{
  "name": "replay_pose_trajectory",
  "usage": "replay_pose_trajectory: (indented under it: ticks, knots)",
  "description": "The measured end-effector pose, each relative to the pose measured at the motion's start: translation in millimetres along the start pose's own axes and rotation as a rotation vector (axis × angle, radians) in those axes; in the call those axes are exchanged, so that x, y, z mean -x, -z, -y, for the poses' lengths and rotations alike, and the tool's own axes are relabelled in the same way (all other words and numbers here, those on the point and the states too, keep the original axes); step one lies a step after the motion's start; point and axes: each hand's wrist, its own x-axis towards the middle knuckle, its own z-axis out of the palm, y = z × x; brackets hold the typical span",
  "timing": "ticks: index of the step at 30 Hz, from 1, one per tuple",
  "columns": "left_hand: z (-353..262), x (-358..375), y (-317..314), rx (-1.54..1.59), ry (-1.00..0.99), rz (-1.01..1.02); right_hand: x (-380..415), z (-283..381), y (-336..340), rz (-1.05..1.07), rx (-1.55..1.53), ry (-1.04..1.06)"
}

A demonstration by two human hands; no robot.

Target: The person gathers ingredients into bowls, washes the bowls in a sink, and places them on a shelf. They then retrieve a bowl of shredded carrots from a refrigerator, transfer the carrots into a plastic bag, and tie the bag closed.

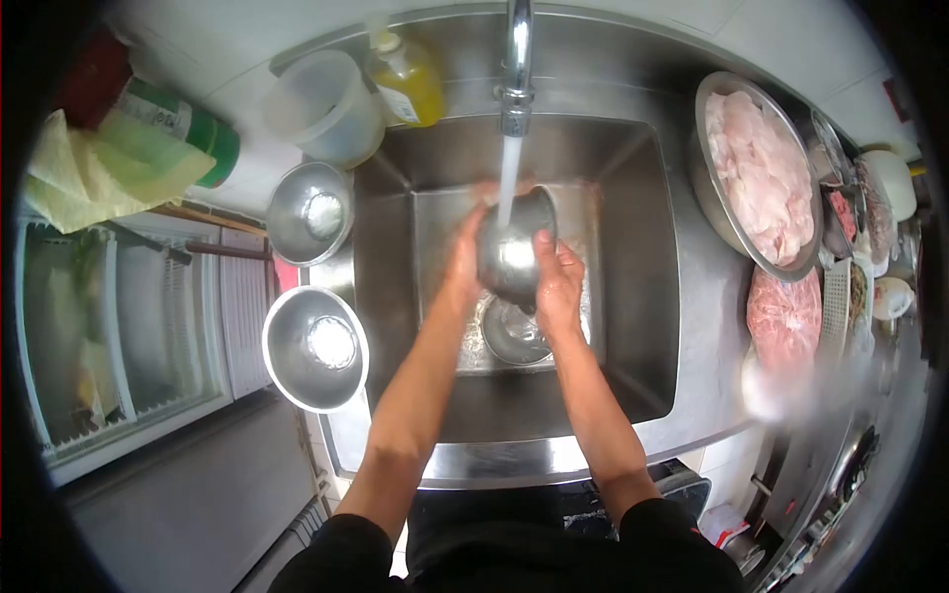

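Both my hands hold a metal bowl (pixel 516 259) tilted under the stream of water from the faucet (pixel 516 99). My left hand (pixel 465 255) is closed on the bowl's left side, its fingers partly hidden behind the bowl. On the right side my right hand (pixel 560 282) grips the rim, with the thumb on the surface facing me. Below, a second metal bowl (pixel 514 341) lies on the bottom of the sink (pixel 633 326), partly covered by the held one.
Two metal bowls (pixel 310 213) (pixel 314 348) stand left of the sink. Behind them are a plastic tub (pixel 321 114) and a yellow soap bottle (pixel 410 87). At right sit a large bowl of raw meat (pixel 759 178) and a bag of meat (pixel 786 314).
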Motion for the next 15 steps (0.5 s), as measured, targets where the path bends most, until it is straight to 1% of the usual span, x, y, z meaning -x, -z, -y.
replay_pose_trajectory:
  ticks: [1, 3, 4, 5, 6, 7, 8, 9, 10, 11, 12, 13, 14, 15]
  knots:
    - [12.8, 12.2, -7.0, 0.067, -0.011, -0.062, -1.8, 0.1, -0.6, 0.019, -0.010, -0.007]
    - [33.7, 31.9, -19.6, 0.052, -0.111, -0.118, -2.3, -5.3, -7.4, 0.048, 0.368, 0.076]
    - [29.2, 41.9, -19.3, 0.049, -0.125, -0.139, 1.1, -7.4, -5.0, 0.118, 0.836, 0.143]
    - [25.6, 50.7, -21.0, -0.092, -0.214, -0.169, 3.2, -10.5, -0.7, 0.300, 1.051, 0.218]
    - [24.0, 54.6, -24.2, -0.233, -0.297, -0.185, 8.1, -11.3, 1.4, 0.455, 1.111, 0.327]
    - [15.0, 55.6, -15.3, -0.233, -0.296, -0.174, 10.3, -8.2, 6.2, 0.601, 1.175, 0.439]
    - [-1.4, 57.1, 3.9, -0.256, -0.139, -0.129, 9.1, -2.6, 11.1, 0.583, 1.186, 0.439]
    - [-11.9, 60.0, 8.0, -0.282, 0.019, -0.084, 6.1, 3.4, 14.6, 0.700, 1.288, 0.507]
    - [-10.6, 60.0, 3.5, -0.288, 0.022, -0.069, 1.2, 8.6, 16.3, 0.822, 1.387, 0.576]
    - [-9.9, 62.3, 0.9, -0.322, -0.021, -0.177, -8.2, 10.1, 14.6, 0.811, 1.391, 0.578]
    - [-11.6, 68.7, -3.1, -0.355, -0.064, -0.293, -19.4, 7.8, 10.6, 0.565, 1.424, 0.679]
    - [-13.5, 72.3, -9.3, -0.355, -0.067, -0.297, -25.5, 4.7, 5.9, 0.323, 1.438, 0.776]
    - [-16.3, 72.2, -18.3, -0.507, -0.138, -0.264, -27.1, 1.6, 1.2, 0.333, 1.429, 0.783]
    - [-22.3, 76.3, -26.0, -0.660, -0.206, -0.237, -26.1, -3.4, -4.2, 0.462, 1.344, 0.700]
